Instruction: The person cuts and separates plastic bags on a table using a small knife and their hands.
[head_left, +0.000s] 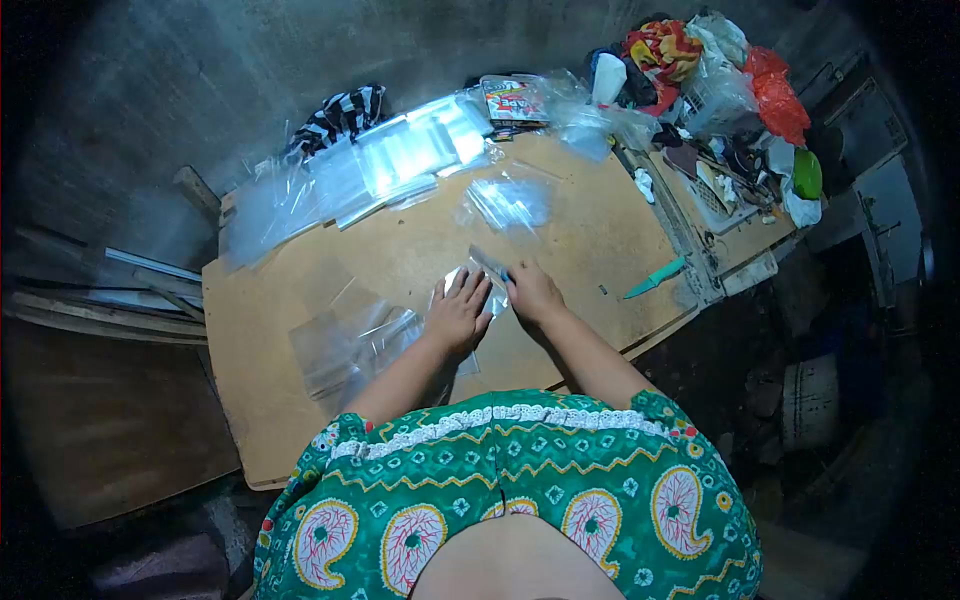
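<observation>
Flat on a clear plastic sheet [488, 303] at the middle of the wooden table lies my left hand [458, 310], its fingers spread. Just right of it, my right hand [532, 290] is closed round a small tool [488, 264], whose flat greyish part points up and left over the sheet; its exact kind is hard to make out. Loose clear plastic sheets [335, 350] lie to the left of my left hand, partly under my forearm. Beyond my hands is a small stack of clear plastic [510, 203].
Large stacked plastic sheets [400, 160] line the table's far left edge, beside a printed box [515, 100]. A green knife [655, 278] lies at the right. Bags and cloths [720, 75] are piled at the back right, above a cluttered side board [735, 225].
</observation>
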